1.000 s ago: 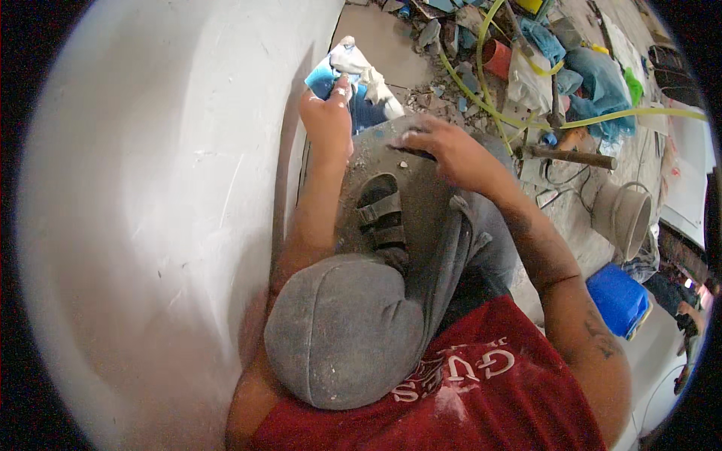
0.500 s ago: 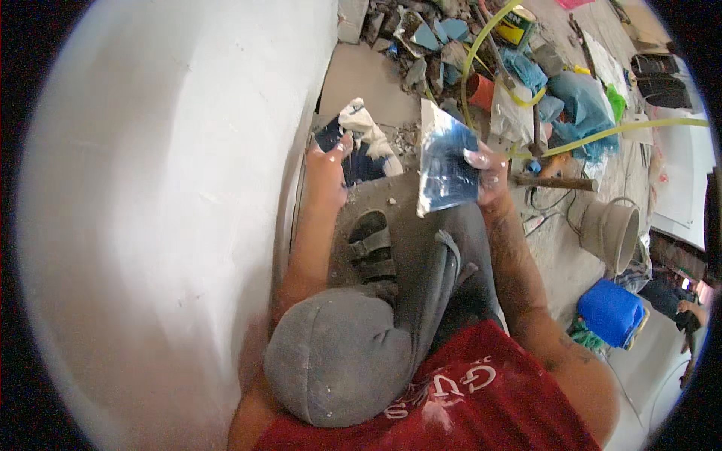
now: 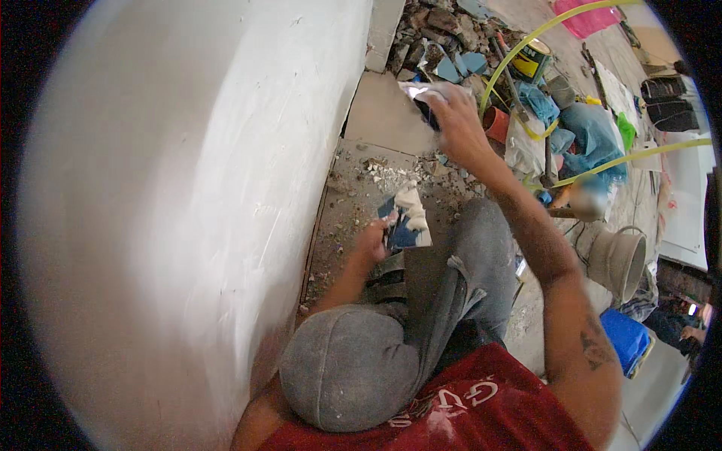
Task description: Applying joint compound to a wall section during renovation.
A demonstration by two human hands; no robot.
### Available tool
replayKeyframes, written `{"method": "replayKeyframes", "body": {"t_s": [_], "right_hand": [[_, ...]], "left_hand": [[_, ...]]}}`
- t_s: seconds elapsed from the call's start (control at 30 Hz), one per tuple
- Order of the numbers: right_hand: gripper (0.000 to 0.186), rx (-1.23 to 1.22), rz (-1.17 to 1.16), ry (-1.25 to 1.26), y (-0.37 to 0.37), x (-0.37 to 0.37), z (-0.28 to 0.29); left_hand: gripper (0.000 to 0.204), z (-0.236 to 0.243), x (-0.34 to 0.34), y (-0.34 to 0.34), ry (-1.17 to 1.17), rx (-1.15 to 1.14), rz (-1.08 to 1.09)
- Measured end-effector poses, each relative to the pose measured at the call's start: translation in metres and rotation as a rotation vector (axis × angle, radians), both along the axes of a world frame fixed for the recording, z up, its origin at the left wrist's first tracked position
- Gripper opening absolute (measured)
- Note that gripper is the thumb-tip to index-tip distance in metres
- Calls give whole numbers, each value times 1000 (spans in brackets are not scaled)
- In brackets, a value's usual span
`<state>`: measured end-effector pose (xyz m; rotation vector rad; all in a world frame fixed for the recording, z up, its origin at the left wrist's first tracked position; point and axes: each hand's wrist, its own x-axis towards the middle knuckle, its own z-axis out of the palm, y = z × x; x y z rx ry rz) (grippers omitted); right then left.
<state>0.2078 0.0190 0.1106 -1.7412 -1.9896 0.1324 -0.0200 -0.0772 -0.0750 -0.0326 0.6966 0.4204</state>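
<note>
My left hand [image 3: 369, 241] is closed on a dark blue flat spreader [image 3: 408, 237], held low over the debris in front of my knees. White putty [image 3: 409, 201] lies thick across its face. My right arm stretches forward, and the right hand [image 3: 456, 120] grips a second spreader [image 3: 426, 113], seen nearly edge-on with a bright, whitish edge. That spreader is above a beige floor tile [image 3: 387, 120], apart from the white wall [image 3: 195, 188] on my left. Motion slightly blurs the right hand, and its fingers cover much of the tool.
Rubble and blue broken pieces [image 3: 451, 66] are heaped at the far end of the wall. A yellow hose [image 3: 519, 49], a paint can [image 3: 531, 60], blue plastic bags [image 3: 590, 139] and a whitish bucket [image 3: 615, 259] stand or lie to the right. Crumbs of plaster [image 3: 387, 171] litter the floor.
My right hand has swung forward and left with its spreader, which has turned from face-on to nearly edge-on. The left hand with its putty-covered spreader is now lower and further right in view.
</note>
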Motion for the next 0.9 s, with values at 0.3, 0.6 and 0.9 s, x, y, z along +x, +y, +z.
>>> {"method": "replayKeyframes", "body": {"t_s": [0.3,0.6,0.9], "right_hand": [[23,101,-337,-495,96,-24,-107],[41,27,-43,-472,71,13,-95],[42,-283,-205,1114,17,34,-31]], "left_hand": [[27,-56,-15,-45,-294,-31,-166],[31,-14,-20,-36,-200,-93,6],[29,-216,-57,-76,469,1252,-163]]}}
